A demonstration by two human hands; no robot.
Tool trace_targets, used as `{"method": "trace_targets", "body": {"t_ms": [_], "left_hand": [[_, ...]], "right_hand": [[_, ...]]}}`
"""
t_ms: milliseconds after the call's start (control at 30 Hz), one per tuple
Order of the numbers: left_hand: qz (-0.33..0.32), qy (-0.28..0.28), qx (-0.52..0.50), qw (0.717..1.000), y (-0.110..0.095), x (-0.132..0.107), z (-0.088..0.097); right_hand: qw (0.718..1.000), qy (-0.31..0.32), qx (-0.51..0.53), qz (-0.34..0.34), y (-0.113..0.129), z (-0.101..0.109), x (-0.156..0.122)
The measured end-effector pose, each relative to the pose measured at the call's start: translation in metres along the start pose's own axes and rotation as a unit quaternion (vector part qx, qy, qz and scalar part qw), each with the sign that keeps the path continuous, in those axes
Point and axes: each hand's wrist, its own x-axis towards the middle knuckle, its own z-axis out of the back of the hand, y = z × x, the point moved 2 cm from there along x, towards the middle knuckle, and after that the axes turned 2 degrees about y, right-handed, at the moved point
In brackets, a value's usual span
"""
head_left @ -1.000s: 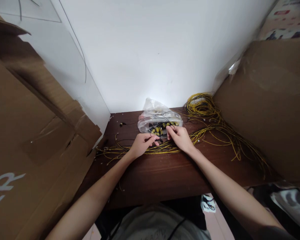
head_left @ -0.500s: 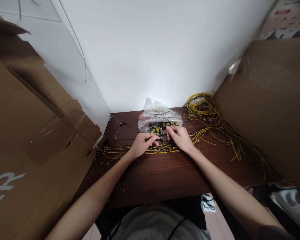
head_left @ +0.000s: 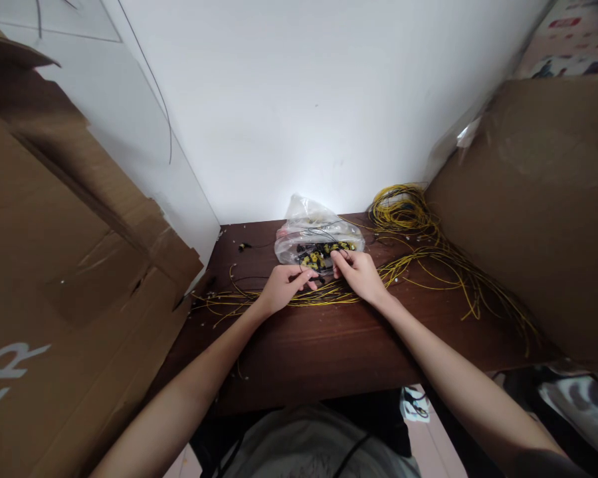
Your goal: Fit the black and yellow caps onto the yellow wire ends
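Note:
My left hand (head_left: pixel 285 288) is closed in a pinch, with a thin black wire at its fingertips and a small black end piece (head_left: pixel 321 279) just beyond them. Thumb against fingers, my right hand (head_left: pixel 359 273) pinches the thin black wire, which loops near its fingertips. Both hands are in front of a clear plastic bag (head_left: pixel 306 211) holding several small black and yellow connectors (head_left: pixel 313 259). Beneath and beside the hands runs a bundle of long yellow and black wires (head_left: pixel 413 259). The exact grip points are too small to make out clearly.
A coil of yellow and black wire (head_left: pixel 398 209) lies at the back right of the dark wooden table (head_left: pixel 309 352). One loose connector (head_left: pixel 242 247) lies left of the bag. Large cardboard boxes flank the table, left (head_left: pixel 80 279) and right (head_left: pixel 538 219). A white wall (head_left: pixel 319 119) stands behind.

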Motion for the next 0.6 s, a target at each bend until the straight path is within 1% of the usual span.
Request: {"method": "trace_targets", "body": {"t_ms": [600], "left_hand": [[-0.005,0.0,0.004,1.0,0.0017,0.0002,0.0006]], "right_hand": [[1.0,0.001,-0.005,-0.001,0.0005,0.0002,-0.0002]]}}
